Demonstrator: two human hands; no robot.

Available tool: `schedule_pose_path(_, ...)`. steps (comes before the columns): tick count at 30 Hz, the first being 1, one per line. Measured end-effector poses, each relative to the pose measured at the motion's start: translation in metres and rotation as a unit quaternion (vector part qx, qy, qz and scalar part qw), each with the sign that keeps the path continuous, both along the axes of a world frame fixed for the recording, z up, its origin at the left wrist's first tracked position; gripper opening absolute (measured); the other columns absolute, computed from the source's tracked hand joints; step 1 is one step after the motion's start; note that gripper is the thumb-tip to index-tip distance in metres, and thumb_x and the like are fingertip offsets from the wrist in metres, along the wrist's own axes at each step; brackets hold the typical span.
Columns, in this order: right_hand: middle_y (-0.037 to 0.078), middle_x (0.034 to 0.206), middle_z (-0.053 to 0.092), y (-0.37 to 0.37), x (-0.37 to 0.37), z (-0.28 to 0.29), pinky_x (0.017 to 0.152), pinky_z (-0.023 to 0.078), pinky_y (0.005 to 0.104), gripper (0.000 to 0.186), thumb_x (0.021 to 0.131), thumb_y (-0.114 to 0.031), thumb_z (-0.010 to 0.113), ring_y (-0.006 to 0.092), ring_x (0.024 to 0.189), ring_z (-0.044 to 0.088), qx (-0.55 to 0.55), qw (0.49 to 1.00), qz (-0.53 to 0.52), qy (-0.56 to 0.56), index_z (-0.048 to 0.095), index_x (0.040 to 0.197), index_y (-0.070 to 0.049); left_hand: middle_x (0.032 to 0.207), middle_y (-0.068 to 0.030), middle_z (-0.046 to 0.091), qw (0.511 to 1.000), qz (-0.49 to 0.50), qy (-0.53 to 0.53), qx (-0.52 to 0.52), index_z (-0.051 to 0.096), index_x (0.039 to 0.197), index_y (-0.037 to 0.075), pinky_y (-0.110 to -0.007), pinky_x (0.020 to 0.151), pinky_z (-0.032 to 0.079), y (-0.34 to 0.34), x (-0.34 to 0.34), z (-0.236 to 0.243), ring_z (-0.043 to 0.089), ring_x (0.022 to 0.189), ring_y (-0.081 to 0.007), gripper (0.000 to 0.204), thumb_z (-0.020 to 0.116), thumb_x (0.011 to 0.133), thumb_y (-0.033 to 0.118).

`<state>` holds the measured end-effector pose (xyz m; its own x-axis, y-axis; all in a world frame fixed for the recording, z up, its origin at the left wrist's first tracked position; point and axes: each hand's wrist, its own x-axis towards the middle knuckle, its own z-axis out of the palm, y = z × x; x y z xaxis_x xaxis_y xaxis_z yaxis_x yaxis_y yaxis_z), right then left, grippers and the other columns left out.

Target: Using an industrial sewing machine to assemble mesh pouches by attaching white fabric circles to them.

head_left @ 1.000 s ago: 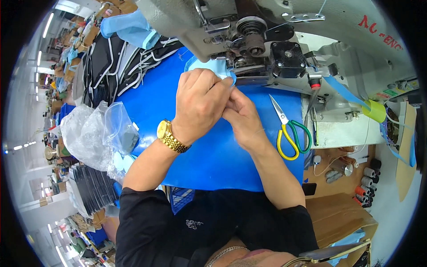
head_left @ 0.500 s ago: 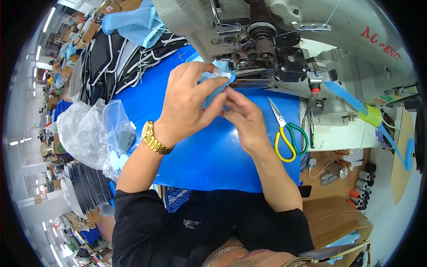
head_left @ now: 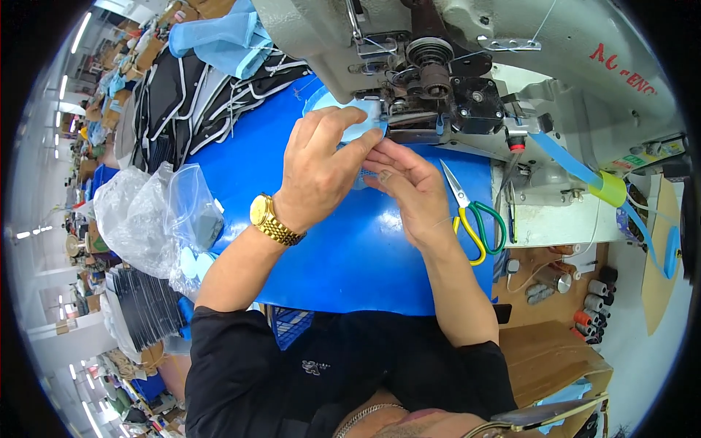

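Observation:
Just below the foot of the grey sewing machine [head_left: 438,80], both hands are on a light blue fabric piece [head_left: 328,100] with darker blue edging. My left hand [head_left: 321,160], gold watch at its wrist, grips it from above with bent fingers. My right hand [head_left: 405,186] pinches a mesh part of it just right and below, its fingertips partly under the left thumb. The piece is partly hidden by both hands. Scissors [head_left: 483,226] with yellow and green handles lie beside my right hand on the blue mat [head_left: 321,263]. Blue binding tape [head_left: 569,157] runs through a yellow guide [head_left: 606,186].
Black white-edged pieces [head_left: 190,109] and blue cloth pieces [head_left: 234,40] lie at back left. Plastic bags [head_left: 146,219] sit left. Thread spools [head_left: 595,292] and a cardboard box [head_left: 555,350] are at lower right. A dark stack [head_left: 146,306] is at lower left.
My left hand moved left, then came back rightward over the piece. My right hand has shifted right, its fingers more stretched along the piece, and its wrist is closer to the scissors.

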<state>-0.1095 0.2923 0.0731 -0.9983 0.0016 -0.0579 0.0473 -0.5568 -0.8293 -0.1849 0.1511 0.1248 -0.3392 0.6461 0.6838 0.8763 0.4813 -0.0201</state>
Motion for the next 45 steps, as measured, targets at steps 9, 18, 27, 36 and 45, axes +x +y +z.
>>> schedule_pose_path(9, 0.014, 0.125, 0.061, 0.005, 0.001, -0.004, 0.092, 0.052, 0.0348, 0.041, 0.092, 0.001, 0.050, 0.0218, 0.115, 0.060, -0.004, 1.000, -0.019, 0.000, 0.051, 0.133, 0.002, 0.111, -0.0016, 0.065, 0.998, -0.034, 0.017, -0.048, 0.068, 0.101, 0.009, -0.034, 0.073, 0.046, -0.002, -0.005, -0.002, 0.061, 0.091, -0.0197, 0.030, 0.066, 0.071, 0.011)
schedule_pose_path(18, 0.015, 0.121, 0.062, 0.003, -0.002, -0.001, 0.092, 0.051, 0.0337, 0.044, 0.086, 0.006, 0.054, 0.0224, 0.114, 0.060, -0.016, 0.999, -0.027, -0.005, 0.054, 0.130, 0.004, 0.098, 0.0005, 0.068, 1.000, 0.023, -0.017, -0.009, 0.068, 0.100, 0.010, -0.035, 0.075, 0.044, 0.005, 0.004, -0.006, 0.061, 0.088, -0.0188, 0.025, 0.063, 0.075, 0.010)
schedule_pose_path(27, 0.015, 0.122, 0.062, 0.002, -0.001, -0.006, 0.092, 0.052, 0.0335, 0.044, 0.086, 0.006, 0.053, 0.0221, 0.113, 0.061, -0.026, 0.999, -0.023, -0.003, 0.054, 0.130, 0.004, 0.080, -0.0016, 0.059, 0.998, 0.031, -0.061, -0.007, 0.070, 0.098, 0.011, -0.035, 0.069, 0.042, 0.003, 0.007, -0.005, 0.056, 0.076, -0.0215, 0.025, 0.072, 0.073, 0.006)
schedule_pose_path(36, 0.015, 0.123, 0.062, 0.004, 0.000, -0.011, 0.092, 0.053, 0.0351, 0.040, 0.091, 0.001, 0.051, 0.0219, 0.114, 0.061, -0.003, 1.000, -0.014, 0.007, 0.052, 0.131, 0.003, 0.111, -0.0085, 0.065, 0.999, 0.016, -0.041, 0.007, 0.067, 0.095, 0.009, -0.036, 0.079, 0.046, 0.004, 0.003, -0.001, 0.062, 0.095, -0.0237, 0.021, 0.066, 0.074, 0.010)
schedule_pose_path(45, 0.015, 0.124, 0.061, 0.003, 0.000, -0.007, 0.092, 0.052, 0.0353, 0.042, 0.091, 0.002, 0.051, 0.0217, 0.113, 0.061, 0.006, 1.000, -0.012, 0.019, 0.049, 0.133, 0.003, 0.100, -0.0049, 0.069, 0.999, -0.002, -0.045, -0.002, 0.068, 0.096, 0.007, -0.036, 0.076, 0.047, 0.001, 0.004, -0.005, 0.063, 0.087, -0.0246, 0.023, 0.072, 0.073, 0.006)
